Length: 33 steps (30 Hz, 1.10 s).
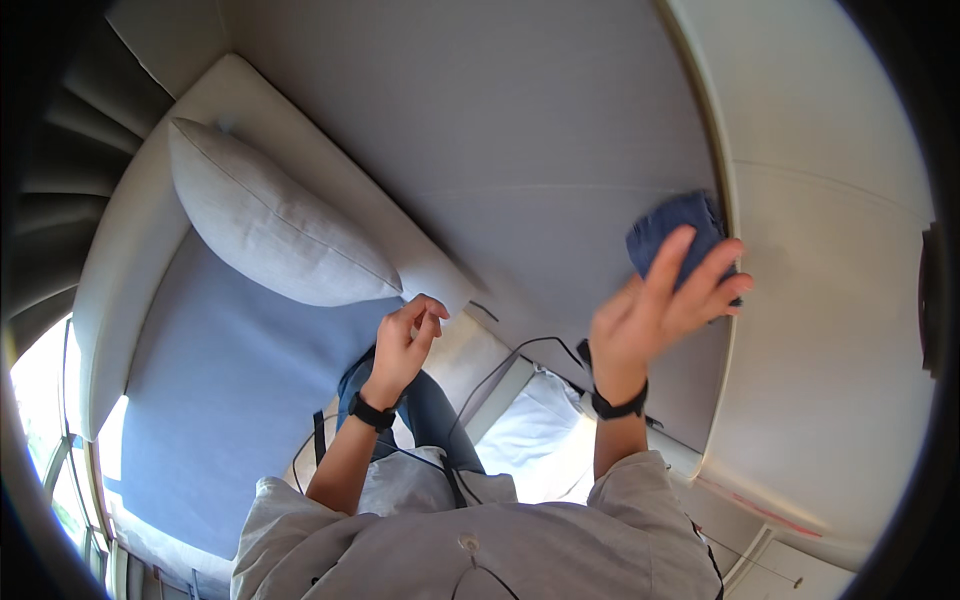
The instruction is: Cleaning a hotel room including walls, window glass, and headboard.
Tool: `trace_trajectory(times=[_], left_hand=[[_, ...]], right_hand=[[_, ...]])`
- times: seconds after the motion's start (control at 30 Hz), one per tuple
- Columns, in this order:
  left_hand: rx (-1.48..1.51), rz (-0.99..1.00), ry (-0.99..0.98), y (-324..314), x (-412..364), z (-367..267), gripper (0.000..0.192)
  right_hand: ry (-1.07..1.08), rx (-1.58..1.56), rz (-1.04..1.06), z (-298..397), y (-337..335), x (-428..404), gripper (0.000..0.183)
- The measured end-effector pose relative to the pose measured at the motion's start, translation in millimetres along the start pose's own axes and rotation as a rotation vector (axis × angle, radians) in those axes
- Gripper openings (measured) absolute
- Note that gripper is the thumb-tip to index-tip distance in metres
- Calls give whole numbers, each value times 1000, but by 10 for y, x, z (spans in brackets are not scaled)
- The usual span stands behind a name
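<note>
My right hand (649,319) presses a folded dark blue cloth (667,225) with frayed edges against a large grey panel (525,135). Its fingers are spread over the cloth, right beside the panel's raised edge trim (716,157). My left hand (409,341) hangs in front of my body with loosely curled fingers and holds nothing that I can see. Just beyond it are the corner of a light grey cushion (277,217) and the end of a pale upholstered sofa back (337,180).
A blue-grey seat (240,375) spreads at the left beneath the cushion. Past the trim lies a broad off-white surface (817,300). A thin black cable (480,386) loops between my arms. White fabric (532,420) lies below my right forearm. Dark pleated curtain (67,165) and bright windows (45,420) are at far left.
</note>
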<state>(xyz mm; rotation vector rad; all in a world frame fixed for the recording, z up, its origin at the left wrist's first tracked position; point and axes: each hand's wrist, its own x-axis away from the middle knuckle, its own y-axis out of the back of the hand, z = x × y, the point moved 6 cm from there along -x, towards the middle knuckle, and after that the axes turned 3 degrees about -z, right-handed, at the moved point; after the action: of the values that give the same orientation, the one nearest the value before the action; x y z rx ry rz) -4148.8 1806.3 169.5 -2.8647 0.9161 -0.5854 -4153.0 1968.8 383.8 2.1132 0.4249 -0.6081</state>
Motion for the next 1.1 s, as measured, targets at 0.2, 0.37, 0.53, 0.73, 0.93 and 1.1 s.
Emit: trace_trajectory(times=[0.2,0.37,0.53,0.73,0.93,1.1], left_hand=[[-12,-166,84,33,135,354,16],[63,-224,156,-151,316,518,15],[6,-60,66,-564,354,418,15],[-51,-19,112,-675,314,737,17],[125,-181,249,-476,438,1362,20],[95,-230,267,-287,436,1437,20]], right_hand=[[503,53,516,1069,-1381,1428,56],[592,2,562,981,-1497,1898,57],[273,-71,302,116,-365,1177,54],[-40,1,-84,-690,599,856,49],[426,66,321,809,-1125,2334,44],[600,-7,689,1123,-2037,3178,47]])
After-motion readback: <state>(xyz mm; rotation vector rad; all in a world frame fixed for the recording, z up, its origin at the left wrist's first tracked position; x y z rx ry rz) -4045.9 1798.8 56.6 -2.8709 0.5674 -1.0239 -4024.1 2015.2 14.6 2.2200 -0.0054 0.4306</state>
